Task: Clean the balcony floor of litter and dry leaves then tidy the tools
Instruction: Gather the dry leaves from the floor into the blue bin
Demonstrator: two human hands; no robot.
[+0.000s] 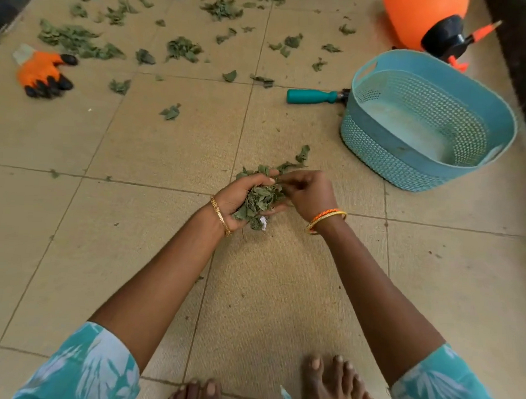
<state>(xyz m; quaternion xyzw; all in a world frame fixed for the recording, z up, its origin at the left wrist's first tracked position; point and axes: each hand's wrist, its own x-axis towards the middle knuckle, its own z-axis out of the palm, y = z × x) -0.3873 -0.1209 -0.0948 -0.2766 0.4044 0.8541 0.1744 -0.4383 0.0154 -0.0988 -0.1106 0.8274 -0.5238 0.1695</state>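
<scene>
Leaves point(260, 203) filled the cupped left hand point(241, 198) at frame centre, fingers curled round the wad so nothing spilled, while the right hand point(308, 193) pinched more onto it. Right of them stood the open teal basket point(364, 83), with bare tile between. More dry leaves point(183, 48) littered the upper left, near an orange glove point(41, 70).

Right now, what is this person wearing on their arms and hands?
Both hands are bare, no gloves. The left hand has a gold bangle at the wrist; the right hand has orange and gold bangles. Short teal sleeves with a pale leaf print end near the elbows.
</scene>
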